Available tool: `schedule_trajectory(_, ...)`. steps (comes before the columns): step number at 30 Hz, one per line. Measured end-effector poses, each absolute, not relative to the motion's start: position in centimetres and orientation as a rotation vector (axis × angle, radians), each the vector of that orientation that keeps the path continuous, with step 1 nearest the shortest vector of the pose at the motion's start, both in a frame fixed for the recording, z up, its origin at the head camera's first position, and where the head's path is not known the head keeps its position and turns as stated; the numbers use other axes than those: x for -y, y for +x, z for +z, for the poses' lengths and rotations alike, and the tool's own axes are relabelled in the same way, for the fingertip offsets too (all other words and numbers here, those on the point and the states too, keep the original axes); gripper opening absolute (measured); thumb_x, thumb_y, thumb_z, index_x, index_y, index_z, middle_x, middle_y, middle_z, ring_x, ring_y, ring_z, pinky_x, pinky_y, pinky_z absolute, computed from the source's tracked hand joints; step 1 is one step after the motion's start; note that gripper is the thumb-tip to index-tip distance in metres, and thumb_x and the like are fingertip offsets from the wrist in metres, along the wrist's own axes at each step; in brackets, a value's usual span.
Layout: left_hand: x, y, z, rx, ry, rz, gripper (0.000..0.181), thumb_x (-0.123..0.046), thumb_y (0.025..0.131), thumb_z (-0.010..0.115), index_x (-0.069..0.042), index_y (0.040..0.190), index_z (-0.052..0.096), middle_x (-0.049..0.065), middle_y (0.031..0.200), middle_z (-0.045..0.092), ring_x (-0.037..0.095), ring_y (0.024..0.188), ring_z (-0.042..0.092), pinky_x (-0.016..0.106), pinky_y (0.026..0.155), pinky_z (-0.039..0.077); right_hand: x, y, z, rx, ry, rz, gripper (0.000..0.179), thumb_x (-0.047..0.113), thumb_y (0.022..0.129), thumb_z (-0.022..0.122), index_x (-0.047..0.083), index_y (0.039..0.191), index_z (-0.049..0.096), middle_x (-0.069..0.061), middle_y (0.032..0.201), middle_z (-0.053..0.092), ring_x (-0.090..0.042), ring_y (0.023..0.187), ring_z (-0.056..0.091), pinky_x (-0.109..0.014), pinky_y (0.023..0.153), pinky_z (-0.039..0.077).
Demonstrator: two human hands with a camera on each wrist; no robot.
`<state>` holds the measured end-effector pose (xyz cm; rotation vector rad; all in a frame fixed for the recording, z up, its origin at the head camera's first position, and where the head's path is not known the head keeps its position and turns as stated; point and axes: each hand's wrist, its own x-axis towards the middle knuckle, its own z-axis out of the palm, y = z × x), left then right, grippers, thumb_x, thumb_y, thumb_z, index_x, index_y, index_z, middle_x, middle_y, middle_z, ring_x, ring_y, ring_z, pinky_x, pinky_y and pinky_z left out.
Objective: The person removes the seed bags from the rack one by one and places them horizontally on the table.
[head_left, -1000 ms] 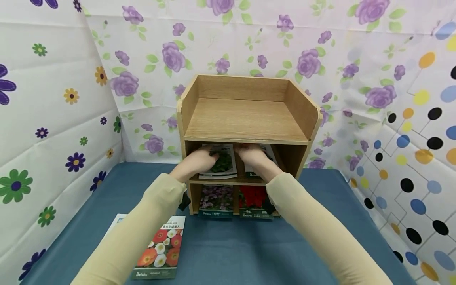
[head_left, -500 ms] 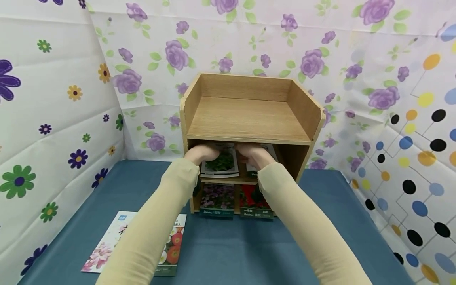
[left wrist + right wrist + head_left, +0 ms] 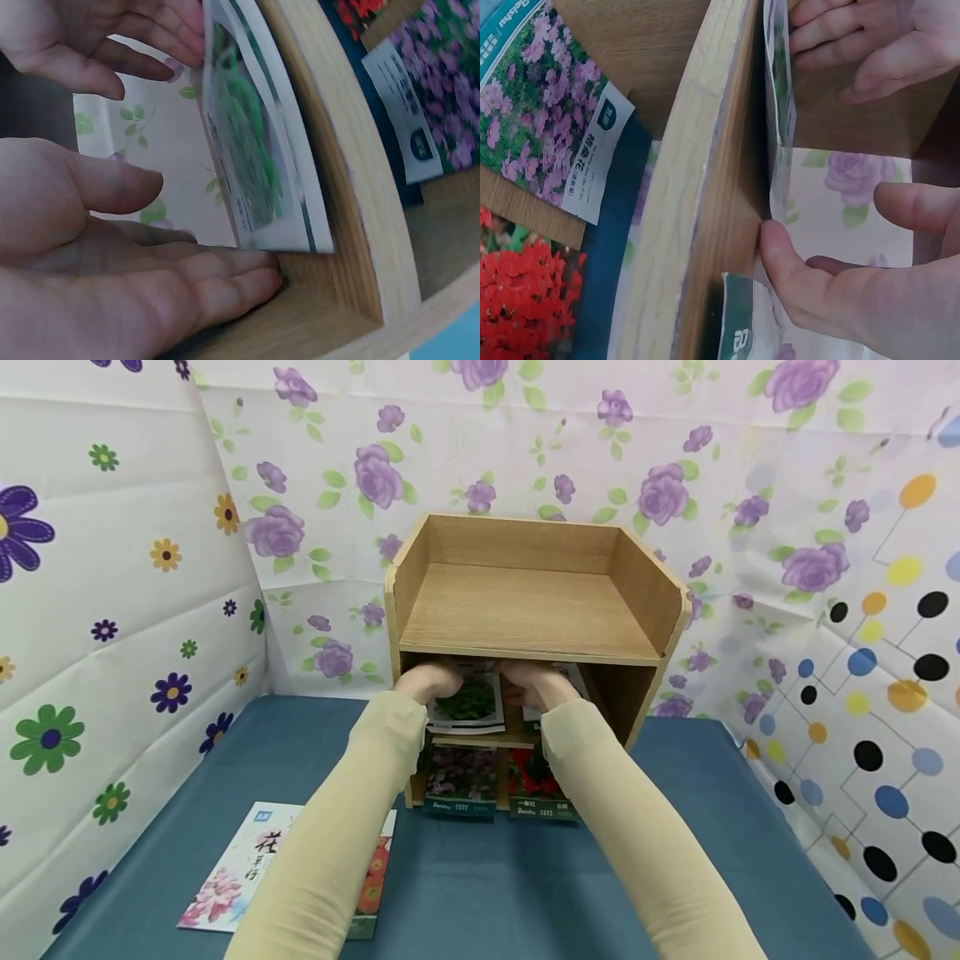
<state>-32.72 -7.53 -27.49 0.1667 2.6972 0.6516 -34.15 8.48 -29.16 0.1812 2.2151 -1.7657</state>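
Note:
Both hands reach into the middle level of a wooden shelf unit (image 3: 525,610). Between them lies a small stack of seed packets (image 3: 468,703) with green leaves on the top cover. My left hand (image 3: 127,285) touches the stack's left edge, its fingers fairly straight and thumb apart, as the left wrist view shows. Along the opposite edge my right hand (image 3: 862,292) rests its fingertips against the packets (image 3: 780,127), also without curling round them. In the head view the fingertips are partly hidden by the shelf above. Another packet (image 3: 739,319) lies beside the right hand.
On the bottom level lie a purple-flower packet (image 3: 461,777) and a red-flower packet (image 3: 547,808). A pink-flower packet (image 3: 221,889) and an orange-flower packet (image 3: 372,889) lie on the blue table (image 3: 465,893), partly under the left sleeve. Patterned cloth (image 3: 337,527) hangs behind.
My left hand has moved from over the front of the stack to its left edge. My right hand stays on the right side, its forearm shifted slightly inward.

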Motion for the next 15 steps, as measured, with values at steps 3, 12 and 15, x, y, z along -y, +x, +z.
schedule_trajectory(3, 7.6, -32.5, -27.4, -2.684, 0.116, 0.806, 0.05, -0.019, 0.108, 0.023, -0.006, 0.156, 0.021, 0.017, 0.154, 0.027, 0.029, 0.109, 0.043, 0.039, 0.081, 0.035, -8.5, -34.3, -29.0, -2.205, 0.183, -1.766, 0.056, 0.013, 0.1, 0.054, 0.013, 0.151, 0.031, -0.016, 0.15, 0.033, -0.034, 0.132, 0.041, -0.046, 0.102, 0.043)
schedule_trajectory(12, 7.4, -32.8, -28.0, -2.706, -0.043, 1.0, 0.051, -0.016, 0.107, 0.027, -0.008, 0.156, 0.019, 0.018, 0.153, 0.028, 0.021, 0.086, 0.051, 0.03, 0.069, 0.042, -9.2, -34.5, -29.5, -2.185, 0.196, -1.906, 0.018, -0.003, 0.097, 0.048, 0.007, 0.108, 0.056, -0.006, 0.08, 0.05, -0.016, 0.061, 0.041, -0.031, 0.06, 0.04)
schedule_trajectory(15, 7.1, -32.9, -28.5, -2.837, -0.035, 0.878, 0.049, -0.012, 0.106, 0.027, -0.004, 0.154, 0.026, 0.019, 0.147, 0.037, 0.019, 0.07, 0.034, 0.029, 0.057, 0.03, -9.8, -34.5, -29.6, -2.172, 0.166, -2.008, 0.025, -0.013, 0.093, 0.042, 0.011, 0.087, 0.049, 0.001, 0.057, 0.031, -0.012, 0.048, 0.02, -0.029, 0.048, 0.025)
